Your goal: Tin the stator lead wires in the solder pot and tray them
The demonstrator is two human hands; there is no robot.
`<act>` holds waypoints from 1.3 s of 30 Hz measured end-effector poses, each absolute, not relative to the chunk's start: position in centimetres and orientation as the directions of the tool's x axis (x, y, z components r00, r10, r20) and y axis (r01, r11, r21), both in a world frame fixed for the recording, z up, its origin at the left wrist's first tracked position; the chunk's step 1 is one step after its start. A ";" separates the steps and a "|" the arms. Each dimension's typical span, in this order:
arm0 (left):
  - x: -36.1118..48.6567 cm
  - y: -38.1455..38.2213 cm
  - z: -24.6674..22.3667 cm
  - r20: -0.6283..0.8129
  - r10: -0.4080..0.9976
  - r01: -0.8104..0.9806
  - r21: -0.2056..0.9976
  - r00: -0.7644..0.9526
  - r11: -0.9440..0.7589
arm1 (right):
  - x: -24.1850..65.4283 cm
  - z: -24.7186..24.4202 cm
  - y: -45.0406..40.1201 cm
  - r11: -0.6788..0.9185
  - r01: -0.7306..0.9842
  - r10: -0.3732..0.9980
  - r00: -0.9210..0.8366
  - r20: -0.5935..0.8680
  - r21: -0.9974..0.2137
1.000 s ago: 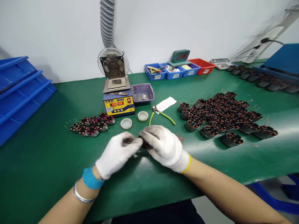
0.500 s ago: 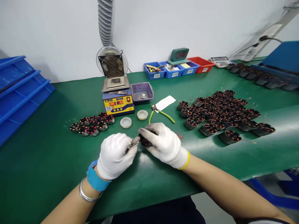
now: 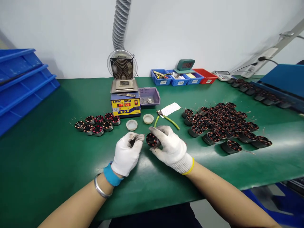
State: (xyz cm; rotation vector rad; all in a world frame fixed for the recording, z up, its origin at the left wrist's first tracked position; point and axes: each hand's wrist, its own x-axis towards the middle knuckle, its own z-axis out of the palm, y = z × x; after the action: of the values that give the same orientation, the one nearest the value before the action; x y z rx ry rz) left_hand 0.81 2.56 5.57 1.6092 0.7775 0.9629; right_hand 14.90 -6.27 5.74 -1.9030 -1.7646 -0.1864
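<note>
My right hand point(image 3: 171, 146), in a white knit glove with a yellow cuff, is closed around a black motor stator point(image 3: 152, 140). The stator is tilted so its open end with copper windings shows. Just to its left my gloved left hand point(image 3: 129, 152) is closed in a pinch, the thumb and forefinger near the stator's rim. Whatever lies between those fingertips is too small to make out. Beyond the hands lie green-handled cutters point(image 3: 168, 120) and two small white round dishes, the nearer dish point(image 3: 131, 125) and the farther dish point(image 3: 148, 119).
Several stators with reddish windings point(image 3: 98, 129) stand at left, and a large group of stators point(image 3: 220, 122) at right. Behind are a yellow-fronted solder pot point(image 3: 125, 106) with a fan, a purple tray point(image 3: 149, 96), a paper slip point(image 3: 171, 109), blue bins point(image 3: 161, 79) and a red bin point(image 3: 205, 76).
My left fingers have drawn slightly away from the stator. The stator has turned in my right hand, so more of its wound end faces me. The camera view has shifted a little.
</note>
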 end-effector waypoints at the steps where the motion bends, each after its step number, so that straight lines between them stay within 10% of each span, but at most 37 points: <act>1: 0.8 2.5 5.5 0.195 0.871 -0.012 0.977 0.451 -0.212 | 14.8 5.8 -6.3 -0.035 0.954 0.886 0.167 0.433 -0.298; 7: -0.2 3.8 4.9 0.178 0.916 -0.137 0.981 0.361 -0.137 | 15.6 6.6 -5.2 -0.187 0.904 0.878 0.329 0.348 -0.384; 11: -0.2 3.9 4.9 0.154 0.731 0.070 0.961 0.664 -0.266 | 16.6 7.5 -2.6 -0.200 0.896 0.900 0.328 0.287 -0.398; 15: 0.4 3.1 5.1 0.054 0.407 0.233 0.747 0.912 -0.622 | 16.7 8.7 0.7 -0.199 0.954 0.952 0.243 0.187 -0.226; 27: 1.0 2.9 4.6 -0.016 0.460 0.325 0.731 0.888 -0.600 | 15.9 10.9 4.6 0.004 0.993 0.996 0.007 -0.090 0.120; 34: 1.2 2.9 4.6 -0.019 0.463 0.344 0.695 0.886 -0.631 | 15.9 11.5 3.9 0.021 0.979 0.991 -0.048 0.127 0.201; 39: 1.3 3.0 4.7 -0.030 0.463 0.349 0.701 0.886 -0.622 | 14.1 12.0 4.0 0.095 0.912 0.995 -0.082 -0.048 0.400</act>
State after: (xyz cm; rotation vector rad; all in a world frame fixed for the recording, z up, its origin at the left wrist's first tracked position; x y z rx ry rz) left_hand 1.28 3.04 4.67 2.3006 0.5800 0.1970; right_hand 14.11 3.98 12.02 -2.3058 -2.5293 -0.4698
